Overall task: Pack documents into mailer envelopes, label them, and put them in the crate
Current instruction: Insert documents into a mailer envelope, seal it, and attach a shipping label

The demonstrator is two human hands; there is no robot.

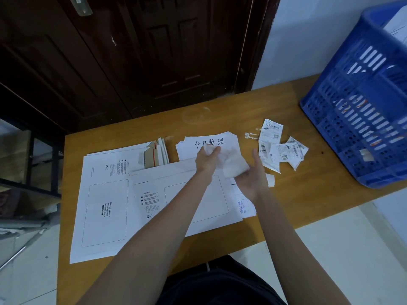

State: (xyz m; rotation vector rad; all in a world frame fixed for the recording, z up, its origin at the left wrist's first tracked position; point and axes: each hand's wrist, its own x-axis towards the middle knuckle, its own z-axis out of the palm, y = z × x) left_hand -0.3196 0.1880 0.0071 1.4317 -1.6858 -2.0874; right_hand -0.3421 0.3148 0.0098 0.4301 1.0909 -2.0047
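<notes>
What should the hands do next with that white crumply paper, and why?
Probably set the crumpled white paper aside on the table. Both the left hand and right hand are busy with it, while a mailer envelope lies right below, unlabelled.

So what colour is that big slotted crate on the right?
Blue: the crate shows clearly in the head view.

I'm seeing two white mailer envelopes (pixel 105 205) lying flat and overlapping on the table. A document stack (pixel 211 144) with handwritten characters is sitting just beyond them. Crumpled barcode labels (pixel 279 146) are lying scattered to its right. The blue slotted crate (pixel 361 106) is standing tilted at the far right, white mailers showing inside.
</notes>
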